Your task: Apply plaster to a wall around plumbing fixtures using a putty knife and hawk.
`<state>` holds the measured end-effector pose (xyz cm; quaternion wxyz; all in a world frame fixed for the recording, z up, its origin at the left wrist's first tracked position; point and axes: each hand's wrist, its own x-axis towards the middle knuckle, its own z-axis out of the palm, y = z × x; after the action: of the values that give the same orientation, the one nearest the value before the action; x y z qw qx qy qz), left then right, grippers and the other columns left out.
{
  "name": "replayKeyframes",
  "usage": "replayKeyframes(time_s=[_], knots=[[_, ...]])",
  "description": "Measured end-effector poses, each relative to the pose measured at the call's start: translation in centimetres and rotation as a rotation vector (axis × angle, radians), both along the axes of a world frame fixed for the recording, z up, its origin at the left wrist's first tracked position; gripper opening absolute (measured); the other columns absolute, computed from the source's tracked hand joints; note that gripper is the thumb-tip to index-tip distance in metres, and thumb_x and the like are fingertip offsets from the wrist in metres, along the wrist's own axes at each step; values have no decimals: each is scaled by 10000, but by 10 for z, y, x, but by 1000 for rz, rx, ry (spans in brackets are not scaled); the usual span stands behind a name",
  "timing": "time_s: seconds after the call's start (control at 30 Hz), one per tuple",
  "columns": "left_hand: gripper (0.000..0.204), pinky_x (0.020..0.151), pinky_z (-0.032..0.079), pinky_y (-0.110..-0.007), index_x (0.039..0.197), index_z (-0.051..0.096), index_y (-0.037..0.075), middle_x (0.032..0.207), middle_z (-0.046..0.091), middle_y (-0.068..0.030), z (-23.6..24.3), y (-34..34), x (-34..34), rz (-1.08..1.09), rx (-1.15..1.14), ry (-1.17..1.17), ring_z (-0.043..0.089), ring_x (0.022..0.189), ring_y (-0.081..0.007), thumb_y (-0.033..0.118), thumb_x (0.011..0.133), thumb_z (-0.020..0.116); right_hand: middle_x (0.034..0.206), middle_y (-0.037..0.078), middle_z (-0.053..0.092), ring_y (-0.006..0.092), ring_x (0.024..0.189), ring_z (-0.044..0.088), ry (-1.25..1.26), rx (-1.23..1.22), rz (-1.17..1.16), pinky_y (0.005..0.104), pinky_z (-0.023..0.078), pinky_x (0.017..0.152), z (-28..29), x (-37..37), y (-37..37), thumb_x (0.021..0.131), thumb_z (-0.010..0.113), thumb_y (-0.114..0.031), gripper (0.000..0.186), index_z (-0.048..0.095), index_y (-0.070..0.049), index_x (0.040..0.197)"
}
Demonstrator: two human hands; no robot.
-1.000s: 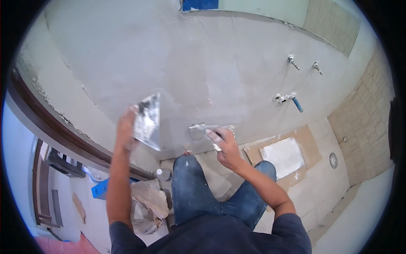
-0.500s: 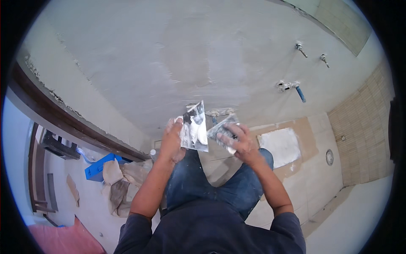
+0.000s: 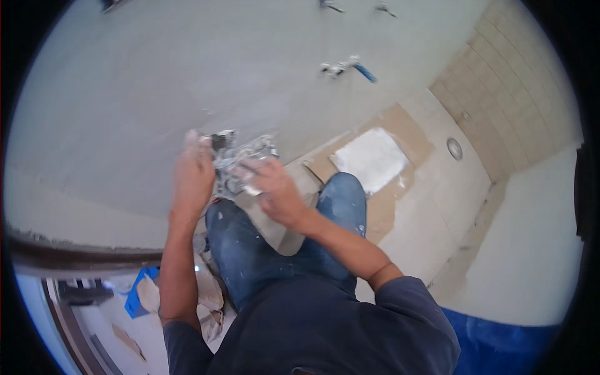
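Observation:
My left hand (image 3: 195, 167) is closed on a wide putty knife (image 3: 223, 142) with a metal blade, held low in front of the grey plastered wall (image 3: 125, 106). Close beside it, my right hand (image 3: 275, 190) grips a second putty knife (image 3: 264, 147), smeared with white filler. The two blades overlap in view; motion blur hides whether they touch. White filler coats the fingers of both hands. The handles are mostly covered by my hands. Below them are my knees in blue jeans.
A blue pipe stub (image 3: 364, 73) sticks out of the wall. A white-coated patch (image 3: 373, 160) lies on brown cardboard (image 3: 409, 128) to the right, near a round floor drain (image 3: 454, 149). Tiles (image 3: 512, 81) cover the right wall. A blue box (image 3: 134, 302) stands lower left.
My view has swung, so the wall fittings and floor patch appear farther left. Both hands have drawn closer together, the right knife now across the left one.

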<state>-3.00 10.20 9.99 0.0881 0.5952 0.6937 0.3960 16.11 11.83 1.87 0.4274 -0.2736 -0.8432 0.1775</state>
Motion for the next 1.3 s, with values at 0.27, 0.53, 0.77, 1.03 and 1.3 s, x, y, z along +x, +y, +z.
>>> replayKeyframes(time_s=[0.27, 0.53, 0.77, 1.03, 1.3], knots=[[367, 835, 513, -470, 1239, 571, -48, 1038, 695, -273, 2, 33, -1, 85, 115, 80, 678, 961, -436, 271, 1093, 463, 1253, 146, 696, 365, 1101, 623, 275, -184, 64, 422, 482, 1030, -47, -13, -9, 810, 551, 73, 559, 672, -87, 1332], [311, 840, 481, -387, 1083, 601, -44, 1009, 626, -182, 60, -12, -153, 207, 828, 7, 584, 915, -323, 208, 1087, 419, 1047, 28, 726, 95, 950, 654, 724, -869, -14, 293, 532, 879, -18, 16, 10, 1029, 631, -164, 245, 709, 26, 1162], [318, 768, 479, -453, 949, 587, -40, 920, 597, -195, 96, -25, -289, 553, 962, 659, 579, 835, -405, 172, 1054, 374, 1017, 87, 739, 173, 922, 676, 747, -376, -227, 335, 519, 852, 51, 10, 108, 1017, 635, -157, 252, 681, 54, 1148], [380, 690, 501, -403, 885, 593, 39, 862, 620, -120, 74, -10, -312, 439, 1003, 622, 619, 767, -325, 266, 1082, 359, 1020, 211, 664, 416, 966, 629, 695, -162, -580, 468, 467, 861, 21, -13, 153, 1002, 565, -133, 223, 654, 25, 1131], [483, 605, 439, -368, 788, 592, 61, 749, 602, -85, 79, -8, -297, 336, 1032, 733, 574, 677, -268, 340, 1094, 343, 1204, 266, 591, 430, 1111, 565, 622, -118, -843, 473, 439, 992, -2, -65, 172, 984, 562, -105, 348, 592, 73, 1280]])
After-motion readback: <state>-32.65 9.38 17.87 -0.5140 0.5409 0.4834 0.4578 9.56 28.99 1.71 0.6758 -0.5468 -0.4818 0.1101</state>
